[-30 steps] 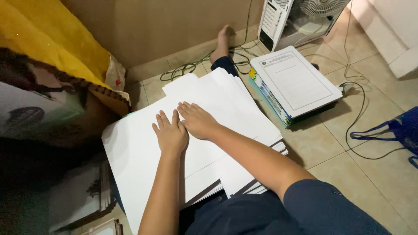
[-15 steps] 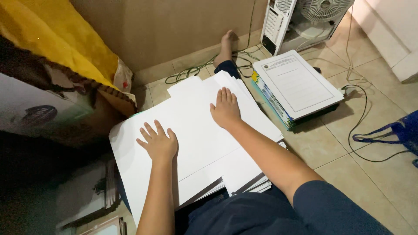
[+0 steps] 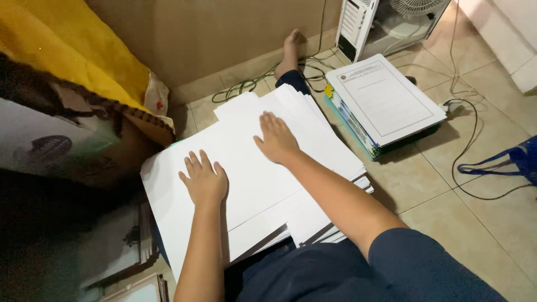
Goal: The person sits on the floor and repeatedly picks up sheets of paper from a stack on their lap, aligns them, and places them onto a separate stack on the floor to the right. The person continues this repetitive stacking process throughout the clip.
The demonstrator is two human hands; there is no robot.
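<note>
Large white paper sheets, loosely fanned, flat across the lap.

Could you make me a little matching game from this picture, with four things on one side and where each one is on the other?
Things:
1. left hand
2. right hand
3. stack of printed booklets
4. blue bag

Places:
A. at the right edge, on the tiled floor
B. flat on the near part of the big white sheet
C. beside the white computer case
D. flat on the sheet, farther up

Pairs: 1-B, 2-D, 3-C, 4-A
</note>
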